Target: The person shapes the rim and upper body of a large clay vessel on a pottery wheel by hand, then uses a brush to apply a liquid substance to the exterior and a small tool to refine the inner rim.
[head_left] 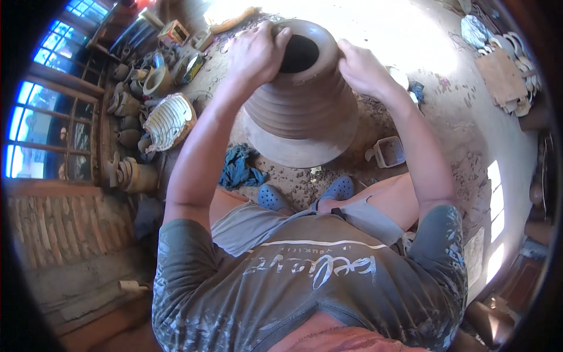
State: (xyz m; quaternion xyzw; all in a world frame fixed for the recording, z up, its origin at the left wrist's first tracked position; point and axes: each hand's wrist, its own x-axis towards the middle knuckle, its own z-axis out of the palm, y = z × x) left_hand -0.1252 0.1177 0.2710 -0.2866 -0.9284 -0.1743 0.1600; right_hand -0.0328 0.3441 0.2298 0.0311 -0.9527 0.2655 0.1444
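Note:
A tall brown clay pot (299,108) with ridged sides, a wide base and a round dark mouth stands on a pale round wheel head (302,154) in front of me. My left hand (255,54) is closed round the left side of its rim, thumb on the lip; the other fingertips are largely hidden. On the right, my right hand (362,69) grips the rim's outer edge, its fingers curled and partly out of sight. Both arms reach forward, one on each side of the pot.
Near my clogs (338,189) lie a teal cloth (239,167) and clay scraps. To the right sits a small plastic tub (389,152). Several pots and a ribbed pale piece (169,122) line the left under the windows. Flat boards (501,76) lean at the far right.

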